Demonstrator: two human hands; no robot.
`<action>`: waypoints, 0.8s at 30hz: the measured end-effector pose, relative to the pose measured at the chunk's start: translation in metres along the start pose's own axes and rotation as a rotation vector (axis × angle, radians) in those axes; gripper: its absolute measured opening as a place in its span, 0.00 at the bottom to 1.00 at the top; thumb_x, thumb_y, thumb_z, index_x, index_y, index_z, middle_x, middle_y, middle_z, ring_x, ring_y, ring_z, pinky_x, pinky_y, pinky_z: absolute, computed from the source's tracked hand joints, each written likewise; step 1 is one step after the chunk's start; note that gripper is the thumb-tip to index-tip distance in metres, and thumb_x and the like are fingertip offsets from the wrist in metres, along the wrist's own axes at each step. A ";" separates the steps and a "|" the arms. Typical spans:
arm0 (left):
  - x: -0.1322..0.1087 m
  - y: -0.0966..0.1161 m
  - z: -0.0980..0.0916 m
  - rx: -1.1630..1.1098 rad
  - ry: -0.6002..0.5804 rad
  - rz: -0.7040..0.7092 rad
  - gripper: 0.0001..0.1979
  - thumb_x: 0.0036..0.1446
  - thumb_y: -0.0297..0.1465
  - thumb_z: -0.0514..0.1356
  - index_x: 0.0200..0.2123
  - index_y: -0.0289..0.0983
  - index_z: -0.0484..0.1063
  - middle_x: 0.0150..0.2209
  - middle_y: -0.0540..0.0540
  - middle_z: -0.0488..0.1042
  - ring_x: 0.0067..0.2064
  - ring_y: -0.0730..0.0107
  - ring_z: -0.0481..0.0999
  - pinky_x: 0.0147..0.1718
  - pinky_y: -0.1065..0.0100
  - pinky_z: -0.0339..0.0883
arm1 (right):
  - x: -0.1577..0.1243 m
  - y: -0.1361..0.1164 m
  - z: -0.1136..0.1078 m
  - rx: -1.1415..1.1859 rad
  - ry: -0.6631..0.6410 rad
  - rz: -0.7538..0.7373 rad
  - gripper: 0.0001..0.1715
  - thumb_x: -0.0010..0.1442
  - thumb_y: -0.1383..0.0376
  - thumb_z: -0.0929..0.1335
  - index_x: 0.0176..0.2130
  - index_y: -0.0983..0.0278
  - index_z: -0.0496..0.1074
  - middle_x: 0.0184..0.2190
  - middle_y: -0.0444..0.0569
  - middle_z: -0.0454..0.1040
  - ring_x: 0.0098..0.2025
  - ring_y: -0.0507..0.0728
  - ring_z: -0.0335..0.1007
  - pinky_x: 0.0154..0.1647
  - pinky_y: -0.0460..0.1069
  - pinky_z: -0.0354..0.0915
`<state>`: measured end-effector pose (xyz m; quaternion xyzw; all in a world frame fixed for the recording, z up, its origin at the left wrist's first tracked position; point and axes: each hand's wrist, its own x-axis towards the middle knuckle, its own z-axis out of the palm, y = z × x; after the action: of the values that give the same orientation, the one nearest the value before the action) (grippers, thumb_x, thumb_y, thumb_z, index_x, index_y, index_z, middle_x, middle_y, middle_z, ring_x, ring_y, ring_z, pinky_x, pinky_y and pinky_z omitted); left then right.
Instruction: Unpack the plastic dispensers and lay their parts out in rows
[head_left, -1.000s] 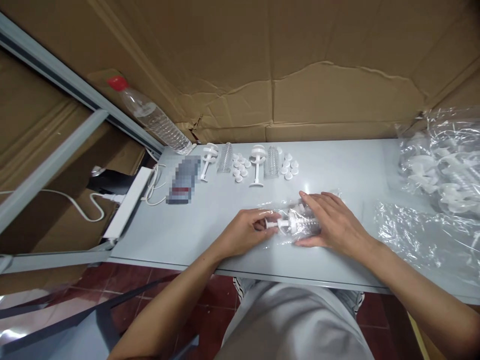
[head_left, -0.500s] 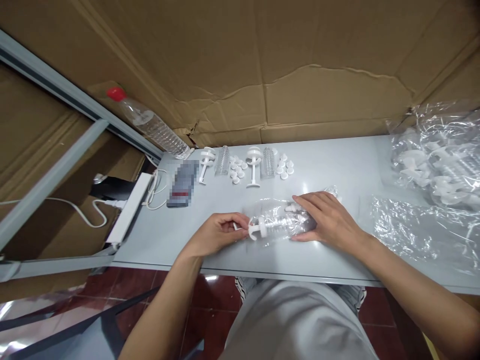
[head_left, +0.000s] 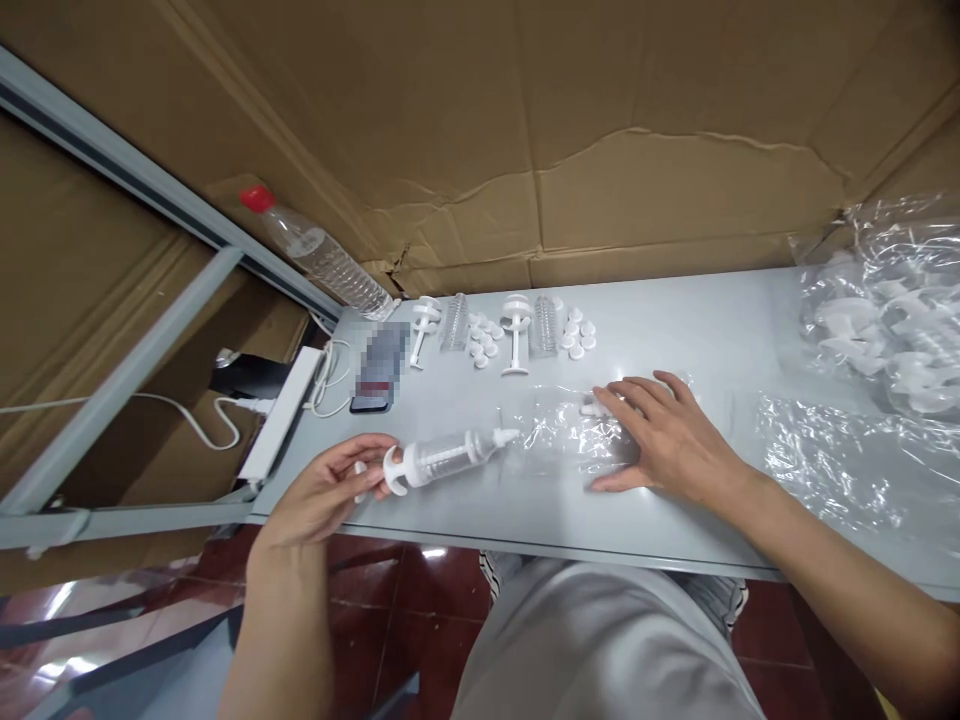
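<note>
My left hand is closed round the handle end of a large clear plastic syringe with a white collar and a white pointed tip. The tip points right, toward a clear plastic bag lying on the table. My right hand rests on the right end of that bag, fingers spread, pressing it down. A small white nozzle-like piece shows inside the bag beside my right fingertips.
White plungers, ridged clear tubes and small white caps line the back. A phone, water bottle and power strip are at left. A filled bag and a flat bag lie right.
My left hand has drawn the syringe leftward out of the clear bag. My right hand has stayed on the bag, its fingers now more spread.
</note>
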<state>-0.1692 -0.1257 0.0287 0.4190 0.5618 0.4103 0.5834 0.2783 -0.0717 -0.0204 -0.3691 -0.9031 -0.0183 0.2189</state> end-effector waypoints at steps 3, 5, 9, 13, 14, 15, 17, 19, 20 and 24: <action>-0.001 0.013 0.011 -0.014 0.080 0.037 0.21 0.43 0.35 0.82 0.41 0.35 0.87 0.28 0.44 0.81 0.24 0.74 0.75 0.23 0.76 0.71 | 0.009 -0.013 -0.014 0.137 0.110 0.091 0.51 0.61 0.33 0.69 0.65 0.67 0.69 0.59 0.67 0.76 0.60 0.73 0.74 0.65 0.71 0.64; 0.005 0.022 0.033 -0.045 0.038 0.087 0.19 0.45 0.35 0.81 0.41 0.36 0.88 0.28 0.44 0.81 0.24 0.75 0.75 0.24 0.75 0.71 | 0.019 -0.026 -0.027 0.364 0.157 0.265 0.39 0.66 0.38 0.68 0.59 0.65 0.73 0.52 0.62 0.80 0.50 0.65 0.79 0.53 0.61 0.74; 0.026 0.039 0.089 -0.066 -0.188 0.163 0.15 0.52 0.33 0.78 0.44 0.39 0.88 0.32 0.44 0.82 0.26 0.75 0.76 0.27 0.74 0.73 | 0.043 -0.041 -0.047 0.934 0.034 0.715 0.33 0.69 0.37 0.64 0.35 0.61 0.75 0.26 0.47 0.76 0.25 0.53 0.71 0.27 0.49 0.66; 0.038 0.047 0.131 0.032 -0.281 0.224 0.15 0.60 0.34 0.73 0.51 0.44 0.85 0.39 0.45 0.83 0.32 0.75 0.79 0.36 0.72 0.77 | 0.048 -0.034 -0.053 1.032 0.071 0.935 0.40 0.69 0.36 0.63 0.19 0.60 0.57 0.16 0.42 0.61 0.19 0.49 0.55 0.22 0.47 0.54; 0.038 0.048 0.139 0.078 -0.280 0.246 0.18 0.60 0.34 0.73 0.54 0.45 0.84 0.42 0.45 0.83 0.35 0.74 0.80 0.39 0.72 0.77 | 0.047 -0.031 -0.054 1.009 0.089 0.974 0.41 0.70 0.37 0.63 0.19 0.60 0.55 0.15 0.41 0.58 0.19 0.48 0.52 0.21 0.48 0.51; 0.037 0.048 0.147 0.133 -0.273 0.276 0.22 0.59 0.34 0.74 0.57 0.47 0.82 0.46 0.45 0.83 0.39 0.73 0.81 0.42 0.71 0.78 | 0.045 -0.029 -0.055 0.988 0.097 1.007 0.41 0.70 0.37 0.62 0.19 0.60 0.53 0.15 0.41 0.55 0.19 0.48 0.50 0.21 0.48 0.49; 0.035 0.049 0.163 0.262 -0.260 0.361 0.29 0.54 0.33 0.77 0.60 0.47 0.79 0.55 0.43 0.81 0.44 0.70 0.80 0.43 0.70 0.78 | 0.042 -0.026 -0.056 0.965 0.087 1.048 0.40 0.70 0.37 0.62 0.19 0.59 0.51 0.16 0.41 0.54 0.19 0.49 0.48 0.21 0.49 0.47; 0.035 0.050 0.178 0.387 -0.245 0.457 0.29 0.52 0.33 0.77 0.58 0.43 0.81 0.55 0.42 0.81 0.44 0.70 0.80 0.41 0.70 0.78 | 0.042 -0.022 -0.059 0.940 0.064 1.066 0.40 0.71 0.38 0.61 0.19 0.59 0.52 0.16 0.42 0.54 0.19 0.49 0.48 0.21 0.49 0.46; 0.036 0.052 0.184 0.437 -0.240 0.490 0.26 0.53 0.33 0.77 0.56 0.41 0.82 0.52 0.42 0.82 0.42 0.70 0.80 0.40 0.70 0.77 | 0.043 -0.021 -0.060 0.924 0.058 1.071 0.40 0.71 0.39 0.61 0.18 0.59 0.53 0.16 0.42 0.54 0.19 0.49 0.48 0.21 0.49 0.45; 0.053 0.064 0.193 0.491 -0.302 0.386 0.21 0.57 0.36 0.74 0.53 0.37 0.83 0.41 0.45 0.83 0.34 0.73 0.77 0.35 0.70 0.75 | 0.047 -0.011 -0.063 0.858 0.061 1.038 0.40 0.72 0.39 0.60 0.18 0.59 0.52 0.16 0.42 0.53 0.20 0.49 0.48 0.22 0.50 0.45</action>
<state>0.0244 -0.0604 0.0765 0.7015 0.4614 0.2991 0.4534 0.2648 -0.0610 0.0577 -0.6350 -0.5293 0.4390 0.3521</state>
